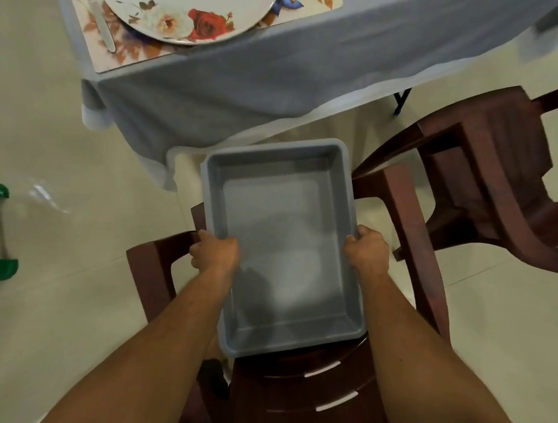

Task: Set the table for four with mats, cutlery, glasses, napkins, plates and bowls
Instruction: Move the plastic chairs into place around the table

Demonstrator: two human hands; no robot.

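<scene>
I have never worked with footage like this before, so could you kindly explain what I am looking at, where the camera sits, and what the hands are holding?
There is no machine here: a person wears one wide-angle camera on the head, looking down at their own bare arms. The left hand and right hand each grip a long side of an empty grey tray, held over a dark red plastic chair. Above, the table has a grey cloth. On it lies a floral mat carrying a flowered plate, with a knife beside the plate. A second chair stands to the right.
</scene>
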